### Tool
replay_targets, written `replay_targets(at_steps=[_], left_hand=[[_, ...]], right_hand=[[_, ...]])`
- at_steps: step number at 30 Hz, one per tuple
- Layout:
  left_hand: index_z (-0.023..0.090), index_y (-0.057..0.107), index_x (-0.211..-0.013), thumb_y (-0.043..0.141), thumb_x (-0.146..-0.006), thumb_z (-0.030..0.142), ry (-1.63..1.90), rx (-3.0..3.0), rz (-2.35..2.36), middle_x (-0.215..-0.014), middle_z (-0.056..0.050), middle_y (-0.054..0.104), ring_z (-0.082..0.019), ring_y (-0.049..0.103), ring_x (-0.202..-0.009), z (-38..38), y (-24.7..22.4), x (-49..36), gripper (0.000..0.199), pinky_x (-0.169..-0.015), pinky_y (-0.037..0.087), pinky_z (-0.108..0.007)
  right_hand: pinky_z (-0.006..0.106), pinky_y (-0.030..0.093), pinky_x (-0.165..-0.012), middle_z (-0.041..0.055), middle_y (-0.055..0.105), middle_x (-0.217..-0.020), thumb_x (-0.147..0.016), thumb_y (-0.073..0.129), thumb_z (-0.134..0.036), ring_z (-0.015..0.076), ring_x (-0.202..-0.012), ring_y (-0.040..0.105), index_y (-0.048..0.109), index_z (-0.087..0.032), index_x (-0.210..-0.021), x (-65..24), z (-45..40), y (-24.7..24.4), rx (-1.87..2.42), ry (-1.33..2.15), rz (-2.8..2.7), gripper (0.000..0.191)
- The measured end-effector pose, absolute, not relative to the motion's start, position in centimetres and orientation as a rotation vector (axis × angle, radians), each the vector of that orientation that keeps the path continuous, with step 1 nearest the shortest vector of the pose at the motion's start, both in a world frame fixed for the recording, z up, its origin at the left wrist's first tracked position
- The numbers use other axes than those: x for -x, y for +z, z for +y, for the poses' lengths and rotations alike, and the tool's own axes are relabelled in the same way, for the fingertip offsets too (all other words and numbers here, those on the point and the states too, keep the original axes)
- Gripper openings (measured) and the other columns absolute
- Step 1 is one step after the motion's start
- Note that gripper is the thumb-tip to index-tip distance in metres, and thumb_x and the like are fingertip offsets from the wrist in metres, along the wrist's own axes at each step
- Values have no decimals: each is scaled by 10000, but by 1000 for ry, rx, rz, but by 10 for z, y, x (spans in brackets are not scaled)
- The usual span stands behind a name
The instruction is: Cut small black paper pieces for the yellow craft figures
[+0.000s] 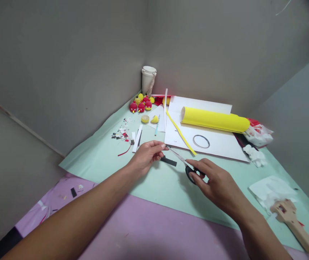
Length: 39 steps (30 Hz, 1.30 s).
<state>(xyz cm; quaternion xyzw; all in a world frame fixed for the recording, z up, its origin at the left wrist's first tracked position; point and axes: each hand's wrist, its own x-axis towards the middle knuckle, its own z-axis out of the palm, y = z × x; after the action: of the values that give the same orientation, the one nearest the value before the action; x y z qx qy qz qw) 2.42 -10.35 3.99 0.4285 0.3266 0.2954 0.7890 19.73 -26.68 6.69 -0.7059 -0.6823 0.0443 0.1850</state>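
The left hand point(147, 156) is positioned over the middle of the pale green worktop point(149, 187). Its thumb and index finger are pinched together at a small dark piece point(167, 146); the piece is partly covered, and its exact shape cannot be confirmed.

The right hand point(211, 175) grips a pair of scissors point(182, 159) by the black handles, with the fingers curled around the loops. The blades point toward the left hand, and their tips meet the pinched piece or lie just beside it. The blades appear nearly together.

A black strip point(170, 161) lies below the scissors blades, one end near the left fingers. To the left of the hand are a white strip point(137, 139) and a scatter of small scraps point(123, 134).

Beyond the hands, a large white sheet point(224, 148) carries a yellow roll point(213, 120), a thin ring point(201, 147) and a narrow yellow strip point(180, 133), whose near end reaches the sheet's front edge.

At the rear left, a cluster of red and yellow round figures point(141, 107) stands in front of a white lidded cup point(147, 81). At the right, a tan tool point(288, 215) lies against white tissue point(272, 187).
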Motion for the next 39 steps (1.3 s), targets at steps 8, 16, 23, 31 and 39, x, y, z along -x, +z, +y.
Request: replay_targets(at_steps=[8, 16, 23, 31, 39], left_hand=[[132, 647, -840, 744, -737, 228, 631, -936, 736, -742, -7, 613, -60, 535, -625, -104, 41, -24, 172, -618, 414, -204], [132, 654, -797, 737, -719, 215, 598, -1003, 766, -781, -22, 622, -65, 516, -609, -105, 42, -23, 141, -612, 406, -224], [129, 659, -790, 724, -727, 250, 590, -1012, 738, -805, -32, 640, -64, 508, -610, -103, 39, -23, 151, -598, 387, -225], [129, 658, -772, 730, -717, 247, 585, -967, 723, -820, -45, 644, -66, 502, -608, -103, 41, -22, 149, -586, 382, -226], [120, 656, -788, 728, -721, 239, 584, -975, 721, -819, -40, 638, -58, 502, -605, -103, 40, -22, 154, -574, 375, -212]], right_hand=[[266, 479, -622, 29, 654, -1010, -936, 513, -276, 166, -757, 641, 585, -279, -1261, -198, -267, 66, 1993, 95, -1908, 333], [261, 476, -627, 21, 647, -1005, -935, 517, -272, 154, -743, 630, 582, -282, -1266, -203, -267, 64, 1984, 111, -1916, 337], [253, 469, -611, 26, 651, -1003, -932, 514, -281, 146, -715, 620, 587, -281, -1261, -203, -268, 66, 1971, 99, -1930, 338], [263, 466, -623, 18, 652, -1007, -923, 528, -270, 149, -738, 632, 587, -289, -1257, -206, -268, 64, 1970, 88, -1934, 339], [265, 467, -623, 20, 659, -1005, -928, 525, -269, 160, -764, 648, 589, -283, -1254, -205, -267, 65, 1979, 49, -1949, 333]])
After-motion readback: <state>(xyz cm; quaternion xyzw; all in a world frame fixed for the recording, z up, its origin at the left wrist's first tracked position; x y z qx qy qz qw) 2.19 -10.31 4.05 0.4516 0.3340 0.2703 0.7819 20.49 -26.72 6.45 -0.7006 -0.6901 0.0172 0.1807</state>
